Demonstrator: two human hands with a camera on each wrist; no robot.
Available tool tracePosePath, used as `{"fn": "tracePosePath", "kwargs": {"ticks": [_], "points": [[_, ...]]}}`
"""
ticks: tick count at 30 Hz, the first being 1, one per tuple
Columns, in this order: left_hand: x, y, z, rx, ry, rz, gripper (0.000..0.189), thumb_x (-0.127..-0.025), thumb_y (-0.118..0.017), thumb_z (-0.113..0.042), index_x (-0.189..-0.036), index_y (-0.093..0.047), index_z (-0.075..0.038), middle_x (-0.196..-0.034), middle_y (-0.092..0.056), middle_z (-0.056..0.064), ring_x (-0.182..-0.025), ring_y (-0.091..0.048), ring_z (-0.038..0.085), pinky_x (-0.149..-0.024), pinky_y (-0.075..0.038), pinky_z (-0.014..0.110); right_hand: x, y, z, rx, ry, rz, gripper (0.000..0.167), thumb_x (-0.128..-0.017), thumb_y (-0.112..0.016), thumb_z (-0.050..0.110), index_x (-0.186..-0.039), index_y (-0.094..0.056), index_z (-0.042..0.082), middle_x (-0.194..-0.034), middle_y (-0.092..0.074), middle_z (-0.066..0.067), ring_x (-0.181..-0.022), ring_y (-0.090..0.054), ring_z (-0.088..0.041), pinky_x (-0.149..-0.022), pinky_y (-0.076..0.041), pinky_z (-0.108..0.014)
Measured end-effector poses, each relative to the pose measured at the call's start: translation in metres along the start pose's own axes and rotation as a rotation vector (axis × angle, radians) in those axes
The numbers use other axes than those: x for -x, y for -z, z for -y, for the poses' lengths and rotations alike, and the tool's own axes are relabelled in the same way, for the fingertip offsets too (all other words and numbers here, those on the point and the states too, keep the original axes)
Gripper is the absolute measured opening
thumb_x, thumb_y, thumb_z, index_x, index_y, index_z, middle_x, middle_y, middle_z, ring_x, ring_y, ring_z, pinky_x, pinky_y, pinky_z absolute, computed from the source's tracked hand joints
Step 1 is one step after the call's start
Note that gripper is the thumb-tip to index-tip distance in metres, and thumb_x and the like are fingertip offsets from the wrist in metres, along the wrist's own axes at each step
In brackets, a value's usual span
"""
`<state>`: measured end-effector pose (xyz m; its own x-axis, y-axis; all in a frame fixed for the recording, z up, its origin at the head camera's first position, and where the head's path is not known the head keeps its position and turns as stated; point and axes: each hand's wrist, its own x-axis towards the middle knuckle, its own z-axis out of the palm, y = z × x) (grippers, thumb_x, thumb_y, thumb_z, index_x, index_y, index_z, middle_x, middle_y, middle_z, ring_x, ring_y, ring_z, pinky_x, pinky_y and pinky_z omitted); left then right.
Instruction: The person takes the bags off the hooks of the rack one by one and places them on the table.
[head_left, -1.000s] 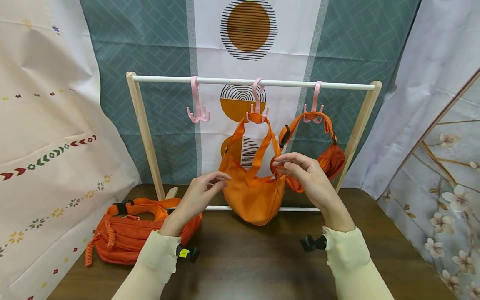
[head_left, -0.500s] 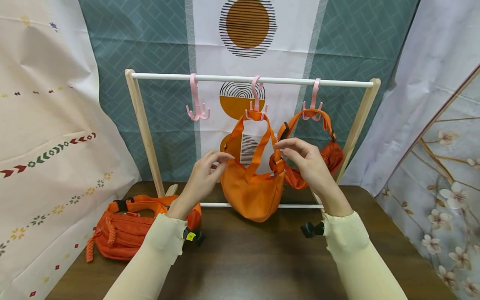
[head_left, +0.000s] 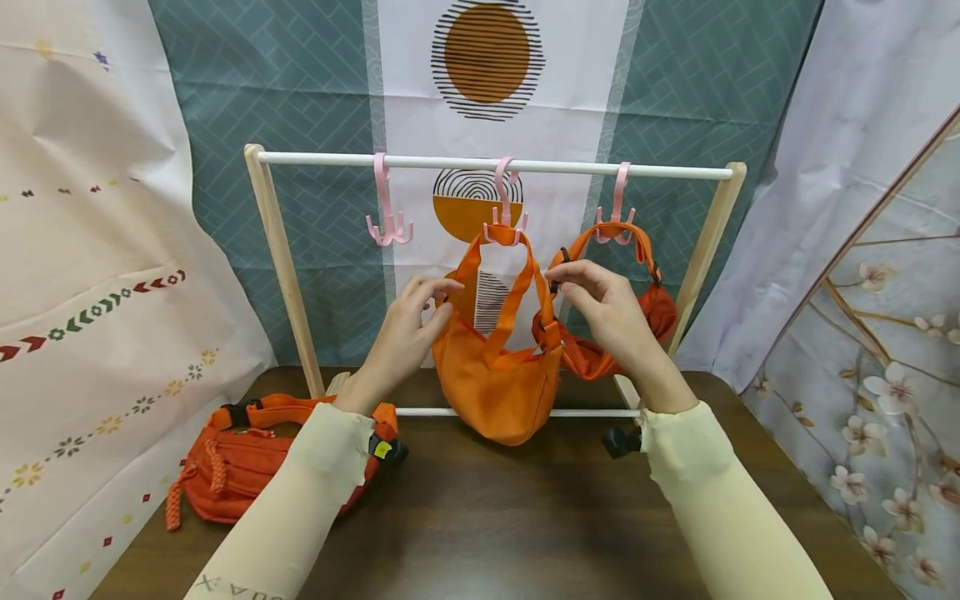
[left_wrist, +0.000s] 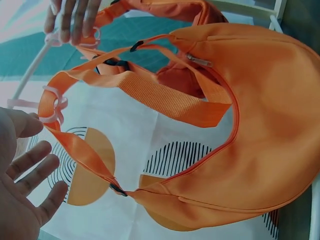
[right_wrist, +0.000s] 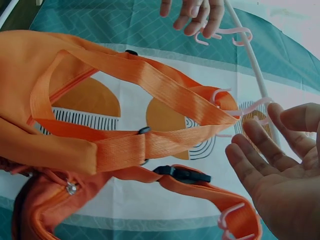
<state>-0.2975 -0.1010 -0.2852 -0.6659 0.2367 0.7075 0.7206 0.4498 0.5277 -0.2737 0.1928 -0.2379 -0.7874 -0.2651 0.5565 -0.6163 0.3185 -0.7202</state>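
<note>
An orange shoulder bag point(head_left: 498, 400) hangs by its strap from the middle pink hook point(head_left: 502, 192). My left hand point(head_left: 397, 337) is raised at the left of the strap, fingers relaxed and holding nothing. On the other side, my right hand point(head_left: 611, 317) is lifted beside the strap's right half, also without anything in its grasp. In the left wrist view, the left fingers are spread near the looped strap point(left_wrist: 170, 97). The right wrist view has the right hand point(right_wrist: 280, 165) with its fingers apart, close to the hook. Behind it hangs a darker orange waist bag point(head_left: 658, 312) on the right pink hook point(head_left: 618, 196).
A white rail point(head_left: 450, 162) on wooden posts carries the hooks. Nothing hangs on the left pink hook point(head_left: 384, 196). Another orange waist bag point(head_left: 247, 467) lies on the brown table point(head_left: 487, 517) at the left, partly behind my left forearm. Printed cloths surround the table.
Both hands have risen from beside the bag's body to the height of its strap. The shoulder bag stays on its hook, and the head view has shifted slightly.
</note>
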Motion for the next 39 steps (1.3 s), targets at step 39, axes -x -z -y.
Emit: {"fn": "tracePosePath", "kwargs": {"ticks": [39], "points": [[-0.042, -0.009, 0.008, -0.080, 0.142, 0.118, 0.057, -0.107, -0.059, -0.020, -0.159, -0.036, -0.015, -0.151, -0.038, 0.017, -0.139, -0.044, 0.033, -0.116, -0.038, 0.051, -0.083, -0.001, 0.039, 0.384, 0.373, -0.118, 0.029, -0.103, -0.060, 0.005, -0.130, -0.067, 0.003, -0.146, -0.055, -0.010, -0.142, -0.044, -0.021, -0.120, -0.031, -0.033]]}}
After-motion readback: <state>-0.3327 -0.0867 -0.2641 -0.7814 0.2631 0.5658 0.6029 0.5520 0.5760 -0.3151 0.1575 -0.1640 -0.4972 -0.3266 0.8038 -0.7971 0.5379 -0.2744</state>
